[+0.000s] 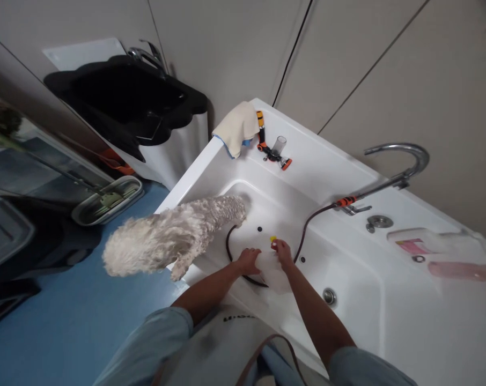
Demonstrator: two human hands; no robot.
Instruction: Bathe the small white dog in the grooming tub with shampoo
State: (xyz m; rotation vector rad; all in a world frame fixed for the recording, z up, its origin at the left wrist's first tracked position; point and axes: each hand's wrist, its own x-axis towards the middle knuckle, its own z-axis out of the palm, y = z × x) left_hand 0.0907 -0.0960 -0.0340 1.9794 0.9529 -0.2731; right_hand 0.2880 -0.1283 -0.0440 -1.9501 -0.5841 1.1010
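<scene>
Over the white tub, my left hand is closed around the side of a pale translucent bottle. At its top, the fingers of my right hand pinch a small red and yellow cap; whether the cap is on or off the bottle I cannot tell. A wet, curly-haired white dog stands in the tub to the left of my hands, leaning its head and front over the left rim. Behind the bottle runs a dark hose.
A beige towel hangs over the tub's corner beside an orange and black spray nozzle. A chrome faucet rises at the back right. More clear bottles lie on the right ledge. A black basin and mop bucket stand left.
</scene>
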